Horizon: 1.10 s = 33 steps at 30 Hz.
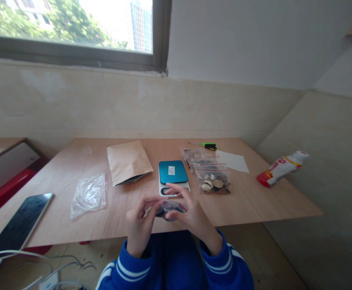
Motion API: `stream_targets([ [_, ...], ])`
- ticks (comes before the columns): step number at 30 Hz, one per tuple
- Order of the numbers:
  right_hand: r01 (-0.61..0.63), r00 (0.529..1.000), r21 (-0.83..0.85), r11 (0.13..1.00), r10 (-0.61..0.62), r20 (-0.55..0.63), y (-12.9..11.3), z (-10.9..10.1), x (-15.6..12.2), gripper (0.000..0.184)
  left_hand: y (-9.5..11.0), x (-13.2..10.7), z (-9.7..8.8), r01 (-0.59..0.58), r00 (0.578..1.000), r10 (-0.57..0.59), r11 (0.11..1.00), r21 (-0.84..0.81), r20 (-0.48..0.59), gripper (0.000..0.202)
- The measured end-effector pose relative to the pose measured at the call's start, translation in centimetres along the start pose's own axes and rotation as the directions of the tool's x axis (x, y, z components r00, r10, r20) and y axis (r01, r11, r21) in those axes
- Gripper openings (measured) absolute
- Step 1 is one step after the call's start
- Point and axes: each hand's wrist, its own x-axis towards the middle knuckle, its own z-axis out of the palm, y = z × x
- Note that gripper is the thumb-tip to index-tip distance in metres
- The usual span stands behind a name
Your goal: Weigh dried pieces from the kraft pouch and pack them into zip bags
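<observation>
- Wooden surface [245,205] carries zip bags [213,173] with mixed pieces [218,184] inside.
- Left hand [141,217] pinches one small bag [168,207], dark inside, before the scale [178,177]; its long axis runs left to right.
- Right hand [195,213] curves at it; whether gripping, I cannot tell.

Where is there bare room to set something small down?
Front right: between the zip bags, white paper, bottle and front edge of the table. A narrower patch lies between the phone and clear bag. The middle is crowded: brown pouch, scale, left hand and right hand at a small bag.
</observation>
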Motion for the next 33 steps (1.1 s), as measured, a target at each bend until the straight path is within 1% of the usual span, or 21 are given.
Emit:
stream_targets([
  [2, 0.020, 0.999, -0.064, 0.998, -0.017, 0.044, 0.4, -0.2, -0.2, 0.029, -0.3, 0.1, -0.5, -0.013, 0.999, 0.014, 0.999, 0.033, -0.029, 0.008],
  [3, 0.032, 0.999, -0.103, 0.994, -0.028, 0.039, 0.5, -0.2, -0.3, 0.021, -0.4, 0.1, -0.7, -0.027, 0.999, 0.029, 0.999, 0.046, -0.032, 0.008],
  [5, 0.049, 0.999, -0.160, 0.986, -0.049, 0.004, 0.6, -0.3, -0.4, 0.019, -0.4, 0.2, -1.0, -0.058, 0.998, 0.059, 0.997, 0.056, -0.003, 0.007],
  [7, 0.068, 0.997, -0.190, 0.980, -0.074, -0.023, 0.6, -0.2, -0.5, 0.018, -0.1, 0.3, -1.3, -0.071, 0.995, 0.067, 0.996, 0.046, 0.069, 0.008],
  [10, 0.120, 0.989, -0.240, 0.963, -0.137, -0.055, 0.4, 0.1, -0.5, 0.025, 0.5, 0.4, -1.3, -0.068, 0.980, 0.059, 0.997, 0.039, 0.192, 0.019],
  [12, 0.138, 0.985, -0.285, 0.949, -0.162, -0.063, 0.4, 0.4, -0.5, 0.029, 0.7, 0.4, -1.0, -0.092, 0.972, 0.074, 0.993, 0.071, 0.225, 0.019],
  [14, 0.152, 0.984, -0.318, 0.936, -0.174, -0.042, 0.4, 0.6, -0.4, 0.030, 0.8, 0.4, -0.7, -0.116, 0.978, 0.093, 0.986, 0.117, 0.187, 0.010],
  [17, 0.187, 0.982, -0.332, 0.925, -0.186, 0.035, 0.6, 0.5, -0.2, 0.019, 0.5, 0.5, -0.6, -0.109, 0.991, 0.095, 0.982, 0.153, 0.098, 0.012],
  [18, 0.188, 0.982, -0.324, 0.927, -0.175, 0.069, 0.7, 0.4, -0.1, 0.016, 0.4, 0.5, -0.8, -0.099, 0.994, 0.088, 0.982, 0.161, 0.072, 0.013],
  [20, 0.172, 0.982, -0.311, 0.935, -0.140, 0.123, 0.9, 0.0, 0.0, 0.019, 0.0, 0.6, -1.2, -0.071, 0.997, 0.070, 0.982, 0.172, 0.013, 0.013],
  [22, 0.164, 0.982, -0.303, 0.939, -0.128, 0.136, 1.2, -0.4, 0.0, 0.015, -0.4, 0.7, -1.8, -0.050, 0.998, 0.057, 0.982, 0.184, -0.030, 0.013],
  [23, 0.173, 0.982, -0.299, 0.939, -0.140, 0.129, 1.3, -0.6, -0.1, 0.014, -0.6, 0.7, -2.1, -0.049, 0.998, 0.056, 0.980, 0.191, -0.036, 0.012],
  [25, 0.198, 0.978, -0.283, 0.938, -0.172, 0.115, 1.4, -0.7, -0.1, 0.024, -0.7, 0.8, -2.4, -0.058, 0.998, 0.064, 0.977, 0.207, -0.018, 0.012],
  [27, 0.216, 0.975, -0.268, 0.939, -0.194, 0.104, 1.3, -0.6, -0.1, 0.028, -0.7, 0.8, -2.3, -0.060, 0.998, 0.062, 0.977, 0.206, -0.007, 0.012],
  [30, 0.214, 0.977, -0.291, 0.933, -0.197, 0.084, 1.0, -0.7, -0.1, 0.023, -0.6, 0.8, -2.1, -0.044, 0.999, 0.047, 0.983, 0.176, -0.014, 0.013],
  [32, 0.203, 0.978, -0.308, 0.929, -0.177, 0.112, 1.0, -0.9, -0.2, 0.015, -0.6, 0.7, -2.1, -0.034, 0.999, 0.036, 0.987, 0.159, -0.014, 0.013],
  [33, 0.198, 0.977, -0.307, 0.931, -0.163, 0.136, 1.2, -1.1, -0.3, 0.016, -0.7, 0.7, -2.3, -0.027, 0.999, 0.032, 0.987, 0.156, -0.024, 0.012],
])
